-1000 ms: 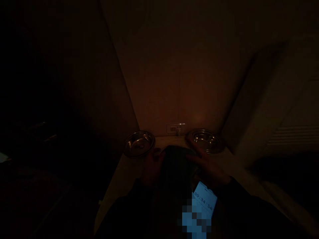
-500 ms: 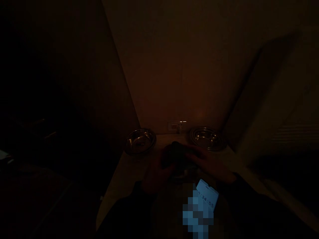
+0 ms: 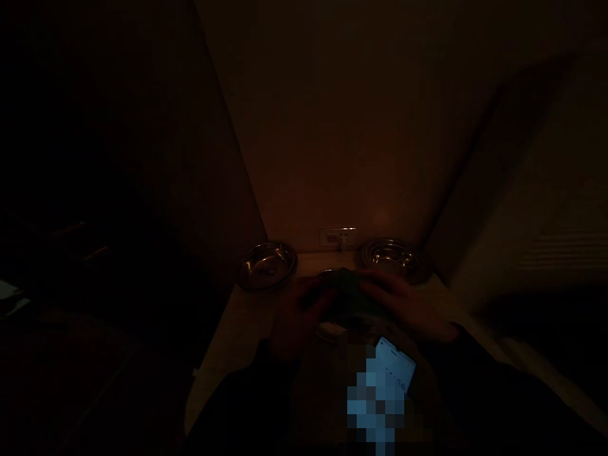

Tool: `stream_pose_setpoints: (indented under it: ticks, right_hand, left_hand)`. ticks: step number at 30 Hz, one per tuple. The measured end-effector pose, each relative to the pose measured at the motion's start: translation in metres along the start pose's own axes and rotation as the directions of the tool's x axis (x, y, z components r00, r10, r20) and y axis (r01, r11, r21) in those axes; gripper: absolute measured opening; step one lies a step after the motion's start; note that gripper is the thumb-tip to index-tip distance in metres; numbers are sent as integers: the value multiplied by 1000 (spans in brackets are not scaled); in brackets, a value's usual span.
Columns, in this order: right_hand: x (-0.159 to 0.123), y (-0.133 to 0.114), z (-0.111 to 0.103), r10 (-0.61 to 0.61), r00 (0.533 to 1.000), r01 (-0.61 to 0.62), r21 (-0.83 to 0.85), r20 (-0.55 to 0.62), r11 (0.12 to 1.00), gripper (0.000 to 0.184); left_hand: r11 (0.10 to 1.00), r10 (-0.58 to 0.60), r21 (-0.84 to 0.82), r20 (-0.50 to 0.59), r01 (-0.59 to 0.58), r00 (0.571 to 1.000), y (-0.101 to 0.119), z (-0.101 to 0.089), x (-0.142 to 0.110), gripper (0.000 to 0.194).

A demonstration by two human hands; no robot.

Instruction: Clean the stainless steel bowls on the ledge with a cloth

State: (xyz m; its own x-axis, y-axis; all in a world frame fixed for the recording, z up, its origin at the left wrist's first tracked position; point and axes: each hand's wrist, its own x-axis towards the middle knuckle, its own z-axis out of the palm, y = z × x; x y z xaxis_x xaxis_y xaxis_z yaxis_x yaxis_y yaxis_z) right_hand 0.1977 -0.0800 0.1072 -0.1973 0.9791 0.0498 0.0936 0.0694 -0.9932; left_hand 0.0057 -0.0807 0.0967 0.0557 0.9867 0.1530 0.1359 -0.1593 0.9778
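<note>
Very little light falls on the scene. A dark green, cloth-like piece (image 3: pixel 349 291) is between my two hands, low in the middle of the view. From the left, my left hand (image 3: pixel 304 310) grips it with bent fingers and thumb. My right hand (image 3: pixel 403 307) has hold of its other side, with the fingers pointing inward. Just beneath the cloth, part of a round, shiny dish (image 3: pixel 331 330) shows; the rest of it is covered. Fine detail of the fingertips is lost in the dark.
A metal bowl (image 3: pixel 244 278) stands at the table's back left and stacked metal plates (image 3: pixel 418 269) at the back right. Between them, a socket (image 3: pixel 337 237) sits on the wall. A lit phone (image 3: pixel 398 362), partly pixelated, is close to me on the pale table (image 3: pixel 223 335).
The green cloth has gone from a rounded lump to a wider, flatter shape. My right hand has moved slightly right, and more of the dish beneath shows.
</note>
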Motion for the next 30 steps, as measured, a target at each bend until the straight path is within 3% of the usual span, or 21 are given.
stream_pose_setpoints:
  ticks: [2,5,8,11,13,15,18,20,22,24,26,28,30]
  right_hand:
    - [0,-1,3,-26,997,25,-21,-72,999,35]
    - [-1,-2,10,-89,991,84,-51,-102,995,35]
    - [-6,0,16,-110,991,106,-59,-77,993,40]
    - [-10,2,19,-143,990,141,-125,-3,982,45]
    - [-12,4,19,-196,979,202,-179,51,963,44]
    - [-12,5,17,-263,965,258,-240,13,936,44]
    - [-7,9,12,-208,976,190,-214,-66,958,64]
    - [-2,13,9,-108,994,104,-109,-33,989,69]
    - [2,17,7,-63,998,62,-35,-16,997,56]
    - [5,19,5,-65,995,62,-42,-77,997,46]
    - [8,20,2,-102,983,87,-106,-151,991,44]
    - [11,21,-2,-180,965,140,-211,-189,967,45]
    - [15,23,-6,-262,951,196,-339,-162,920,47]
  left_hand:
    - [977,140,178,-119,-118,983,-3,3,-1,25]
    - [933,225,332,-240,-138,944,-6,9,-3,20]
    - [990,48,135,-136,-30,990,-5,12,-4,28]
    - [986,-102,-124,41,107,994,-5,12,-4,37]
    - [975,-134,-173,55,142,989,-6,11,-4,42]
    - [958,-190,-212,46,196,981,-8,10,-4,46]
    - [919,-213,-319,88,230,973,-12,11,-1,48]
    - [929,-162,-313,135,198,977,-12,12,3,45]
    - [962,-132,-217,173,169,976,-11,13,7,38]
    - [981,-137,-109,191,160,972,-11,11,11,34]
    - [989,-139,-40,117,145,983,-16,5,14,32]
    - [990,-138,14,-64,140,988,-27,-4,17,32]
    - [977,-180,71,-213,199,960,-43,-14,19,35]
